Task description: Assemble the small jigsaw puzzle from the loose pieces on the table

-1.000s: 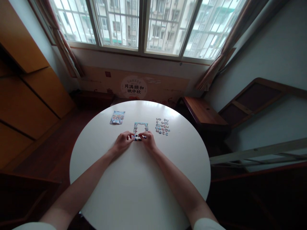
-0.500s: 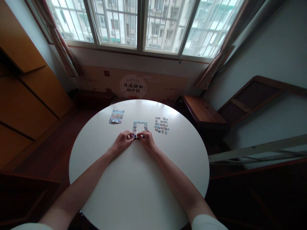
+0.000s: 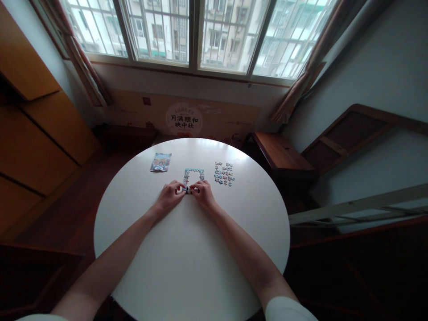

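A partly built jigsaw frame [image 3: 193, 174] lies near the far side of a round white table [image 3: 187, 249]. My left hand [image 3: 170, 196] and my right hand [image 3: 203, 195] meet at its near edge, fingers curled and pinched together on small puzzle pieces [image 3: 187, 190]. The near part of the frame is hidden by my fingers. Loose puzzle pieces [image 3: 224, 174] are spread just to the right of the frame.
A small picture card [image 3: 161, 162] lies left of the frame. Beyond the table are a window, a printed cardboard panel [image 3: 183, 118] and a dark wooden bench [image 3: 281, 158]. Wooden cabinets stand at the left, a wooden frame leans at the right.
Both hands stay at the near edge of the frame and have drawn slightly closer together. The view has shifted a little.
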Tool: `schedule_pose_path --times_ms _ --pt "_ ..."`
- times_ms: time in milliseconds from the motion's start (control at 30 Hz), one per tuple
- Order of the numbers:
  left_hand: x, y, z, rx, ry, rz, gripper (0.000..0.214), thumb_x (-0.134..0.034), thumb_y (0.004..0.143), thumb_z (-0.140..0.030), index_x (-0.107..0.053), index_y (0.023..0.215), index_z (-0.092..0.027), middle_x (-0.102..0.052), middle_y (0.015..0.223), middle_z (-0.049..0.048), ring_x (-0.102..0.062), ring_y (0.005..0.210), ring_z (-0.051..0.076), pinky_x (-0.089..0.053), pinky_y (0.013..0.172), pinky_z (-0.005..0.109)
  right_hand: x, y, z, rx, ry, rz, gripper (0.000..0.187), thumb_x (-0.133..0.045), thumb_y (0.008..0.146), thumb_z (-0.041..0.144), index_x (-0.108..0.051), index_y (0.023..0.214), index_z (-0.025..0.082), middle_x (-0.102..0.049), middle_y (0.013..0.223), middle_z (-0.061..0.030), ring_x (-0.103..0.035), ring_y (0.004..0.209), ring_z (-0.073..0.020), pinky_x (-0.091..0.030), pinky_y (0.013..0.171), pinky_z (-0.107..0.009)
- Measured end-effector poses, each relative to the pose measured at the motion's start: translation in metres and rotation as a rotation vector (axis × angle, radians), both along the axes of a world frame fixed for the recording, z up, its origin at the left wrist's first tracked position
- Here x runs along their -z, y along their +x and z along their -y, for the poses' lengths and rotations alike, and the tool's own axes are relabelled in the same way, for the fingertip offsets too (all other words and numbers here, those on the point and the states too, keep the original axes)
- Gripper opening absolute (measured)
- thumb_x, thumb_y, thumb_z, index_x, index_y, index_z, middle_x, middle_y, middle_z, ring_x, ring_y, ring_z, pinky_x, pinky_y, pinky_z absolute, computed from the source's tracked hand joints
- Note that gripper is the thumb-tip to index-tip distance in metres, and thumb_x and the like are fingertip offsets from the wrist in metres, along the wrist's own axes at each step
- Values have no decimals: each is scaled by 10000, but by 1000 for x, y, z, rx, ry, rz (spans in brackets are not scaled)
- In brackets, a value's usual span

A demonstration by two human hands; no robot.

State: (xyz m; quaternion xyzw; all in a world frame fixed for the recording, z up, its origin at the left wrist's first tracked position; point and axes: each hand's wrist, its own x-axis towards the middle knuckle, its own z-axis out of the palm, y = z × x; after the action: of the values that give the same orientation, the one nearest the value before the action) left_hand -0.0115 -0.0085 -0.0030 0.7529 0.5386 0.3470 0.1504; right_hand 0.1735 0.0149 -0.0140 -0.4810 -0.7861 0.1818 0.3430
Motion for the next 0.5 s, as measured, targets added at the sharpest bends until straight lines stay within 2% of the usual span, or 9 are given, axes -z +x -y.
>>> schedule_pose_path --times_ms 67,200,367,500 --pt "1 0 0 -36 -10 -44 107 -640 762 -286 -649 736 -183 -554 634 -21 -480 548 105 -360 552 231 -1 0 0 0 -5 -2 145 -654 816 161 -769 863 234 -709 877 -51 -523 887 -212 -397 835 -329" --pt "2 0 0 -23 -28 -100 222 -630 770 -305 -574 590 -186 -563 564 -21 -457 527 107 -323 548 243 -3 0 3 8 -3 10 137 -647 836 203 -771 874 244 -700 887 -55 -509 908 -218 -381 847 -345" --pt "0 1 1 -8 -22 -140 265 -603 793 -319 -562 569 -183 -600 584 -7 -480 544 114 -328 569 248 -4 -2 5 15 2 30 138 -650 836 222 -771 898 249 -691 906 -62 -500 959 -234 -363 852 -367" --pt "-1 2 2 4 -25 -158 275 -585 811 -337 -568 584 -184 -612 598 -1 -500 566 121 -336 590 250 -1 -1 3 32 15 -3 193 -628 826 165 -765 927 256 -684 923 -55 -504 958 -228 -370 855 -360"
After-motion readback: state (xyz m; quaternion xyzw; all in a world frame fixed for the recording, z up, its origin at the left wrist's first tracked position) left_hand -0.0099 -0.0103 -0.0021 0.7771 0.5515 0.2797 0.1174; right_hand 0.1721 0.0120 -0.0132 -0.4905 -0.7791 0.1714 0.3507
